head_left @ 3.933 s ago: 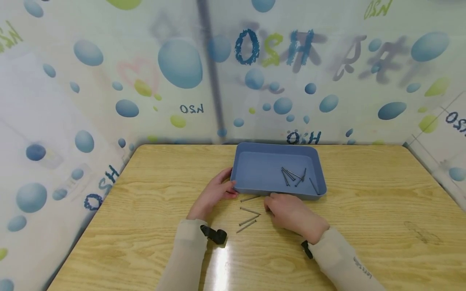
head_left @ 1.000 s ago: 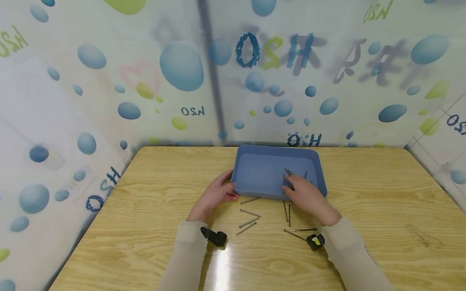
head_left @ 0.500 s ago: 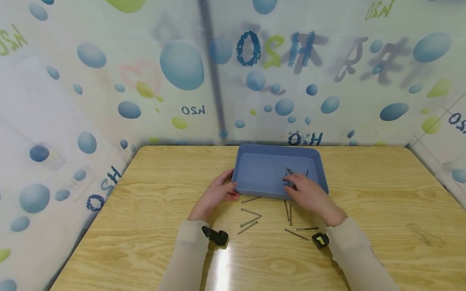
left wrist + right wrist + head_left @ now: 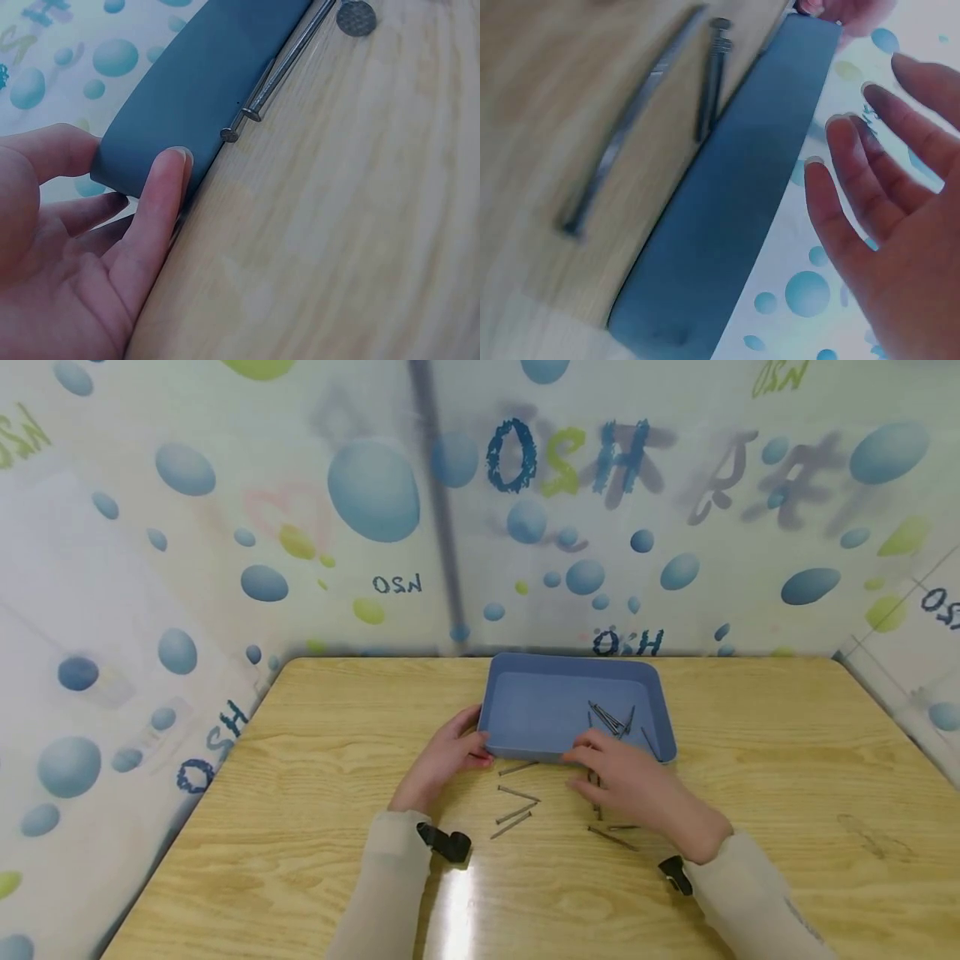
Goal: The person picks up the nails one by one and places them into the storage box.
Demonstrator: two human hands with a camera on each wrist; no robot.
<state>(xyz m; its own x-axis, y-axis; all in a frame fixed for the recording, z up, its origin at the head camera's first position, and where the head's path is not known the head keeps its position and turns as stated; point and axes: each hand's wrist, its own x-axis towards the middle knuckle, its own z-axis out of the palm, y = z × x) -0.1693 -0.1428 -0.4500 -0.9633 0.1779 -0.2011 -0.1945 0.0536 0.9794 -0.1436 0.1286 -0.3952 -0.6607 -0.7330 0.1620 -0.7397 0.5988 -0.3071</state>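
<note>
We see the left hand pinch the tray by its near left corner; the right hand, spread, seems above the near edge; nails lie inside.

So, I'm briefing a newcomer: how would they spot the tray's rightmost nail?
On the wooden table, find the blue tray. Inside, look toward its right end in the head view. The nail lies there, apart from the clustered nails to its left.

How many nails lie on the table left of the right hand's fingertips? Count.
4: first nail by the tray; then, ever farther from it, second nail, third nail, fourth nail. The left hand could hide more.
</note>
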